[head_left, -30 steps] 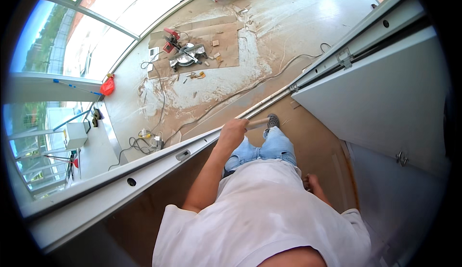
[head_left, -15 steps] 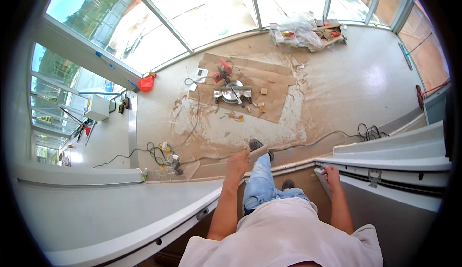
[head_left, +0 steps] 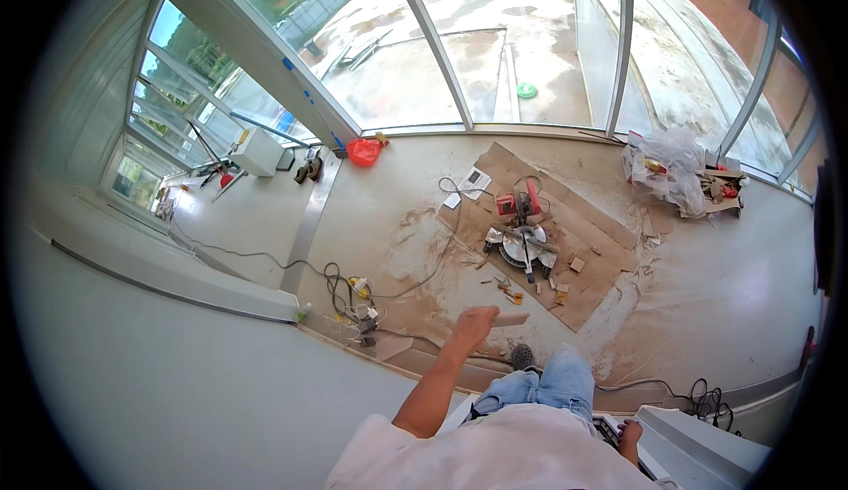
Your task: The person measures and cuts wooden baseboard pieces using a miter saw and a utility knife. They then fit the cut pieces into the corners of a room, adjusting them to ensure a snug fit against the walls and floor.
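My left hand [head_left: 477,326] reaches out ahead of me, its fingers closed on a short, flat wooden strip [head_left: 511,319]. The strip points to the right, above the dusty floor. Low at my right side, my right hand [head_left: 630,439] hangs beside the white door edge [head_left: 655,428]. Its fingers look loosely apart with nothing visible in them. Past the strip stands a red and silver mitre saw [head_left: 523,235], on flattened cardboard [head_left: 579,300]. Small wood offcuts [head_left: 577,265] lie around the saw.
Coiled cables and plugs [head_left: 353,296] lie on the floor at left, and another black cable [head_left: 707,402] at right. Plastic sheeting over scraps [head_left: 669,167] sits by the windows. A red bag [head_left: 364,152], shoes [head_left: 309,170] and a white box [head_left: 256,152] stand at far left.
I have stepped forward through the doorway, and the view has turned to the right. The saw now appears nearer. My right hand has come away from its pinch on the door edge.
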{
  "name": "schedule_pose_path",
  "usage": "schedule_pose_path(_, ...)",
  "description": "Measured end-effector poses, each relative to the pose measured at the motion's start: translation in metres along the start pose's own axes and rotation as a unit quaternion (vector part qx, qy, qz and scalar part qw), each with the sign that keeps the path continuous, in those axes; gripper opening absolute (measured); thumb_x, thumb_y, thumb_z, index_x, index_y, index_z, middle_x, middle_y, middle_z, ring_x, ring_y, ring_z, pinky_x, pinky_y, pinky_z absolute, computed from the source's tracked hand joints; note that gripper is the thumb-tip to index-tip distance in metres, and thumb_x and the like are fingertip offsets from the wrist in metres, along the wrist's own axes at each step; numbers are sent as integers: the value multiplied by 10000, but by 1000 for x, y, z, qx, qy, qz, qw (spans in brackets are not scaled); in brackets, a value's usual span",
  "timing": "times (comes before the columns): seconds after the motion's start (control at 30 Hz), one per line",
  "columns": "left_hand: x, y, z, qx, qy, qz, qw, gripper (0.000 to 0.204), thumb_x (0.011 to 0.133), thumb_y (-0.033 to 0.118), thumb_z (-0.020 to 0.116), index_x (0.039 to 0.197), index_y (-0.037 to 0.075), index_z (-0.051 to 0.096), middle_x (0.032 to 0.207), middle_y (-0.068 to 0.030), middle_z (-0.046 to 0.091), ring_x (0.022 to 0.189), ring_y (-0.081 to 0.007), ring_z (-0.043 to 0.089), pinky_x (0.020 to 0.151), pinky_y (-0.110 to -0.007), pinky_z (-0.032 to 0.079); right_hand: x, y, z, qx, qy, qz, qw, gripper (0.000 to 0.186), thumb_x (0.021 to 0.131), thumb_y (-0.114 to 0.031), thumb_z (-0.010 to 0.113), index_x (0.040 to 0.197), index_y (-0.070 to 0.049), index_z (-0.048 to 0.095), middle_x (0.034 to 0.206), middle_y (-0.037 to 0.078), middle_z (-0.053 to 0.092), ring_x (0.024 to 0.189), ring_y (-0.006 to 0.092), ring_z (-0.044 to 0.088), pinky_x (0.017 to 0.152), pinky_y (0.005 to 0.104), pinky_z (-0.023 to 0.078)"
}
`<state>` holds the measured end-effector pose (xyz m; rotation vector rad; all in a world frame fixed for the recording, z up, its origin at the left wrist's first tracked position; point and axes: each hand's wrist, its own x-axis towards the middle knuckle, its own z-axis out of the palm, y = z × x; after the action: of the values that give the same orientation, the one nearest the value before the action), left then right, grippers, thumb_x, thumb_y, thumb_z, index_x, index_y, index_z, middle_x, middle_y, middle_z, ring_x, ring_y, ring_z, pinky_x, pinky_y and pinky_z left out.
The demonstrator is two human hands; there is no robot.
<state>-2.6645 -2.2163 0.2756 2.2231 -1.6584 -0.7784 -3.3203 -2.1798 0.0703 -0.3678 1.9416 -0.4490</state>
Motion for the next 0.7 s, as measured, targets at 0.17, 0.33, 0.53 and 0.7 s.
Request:
schedule_pose_path(0.17, 54, -20, -28, -52, 36, -1, 998, 213, 840, 115, 676, 1048, 74, 655, 959, -193, 685, 959, -392, 651, 822, -481, 503, 3, -63, 94, -115, -53, -38, 991, 260, 915, -178, 518, 1040, 22, 626, 662, 155, 640, 435, 203, 518, 379, 326, 368)
schedule_pose_path(0.33, 107, -22, -91, -14, -42, -59, 997, 308, 861, 154, 690, 1157, 77, 653, 1057, -206, 685, 1022, -391, 647, 863, -456, 508, 93, -115, 207, -338, -168, -72, 923, 286, 896, -238, 524, 755, -27, 656, 648, 135, 625, 487, 218, 535, 434, 375, 402)
schedule_pose_path(0.53, 154, -71, -144, 72, -73, -89, 991, 333, 893, 162, 673, 1208, 76, 605, 1073, -219, 679, 1037, -423, 633, 852, -482, 498, -20, -320, 336, -97, -123, -264, 952, 269, 963, -196, 519, 1077, -18, 687, 726, 53, 670, 534, 105, 467, 520, 276, 400)
schedule_pose_path(0.7, 236, -135, -163, 126, -147, -25, 981, 246, 886, 153, 655, 1095, 48, 577, 1020, -218, 661, 987, -441, 617, 819, -522, 475, -37, -304, 404, -20, -89, -254, 963, 252, 943, -198, 537, 1015, -13, 691, 723, 75, 689, 615, 153, 582, 596, 325, 455)
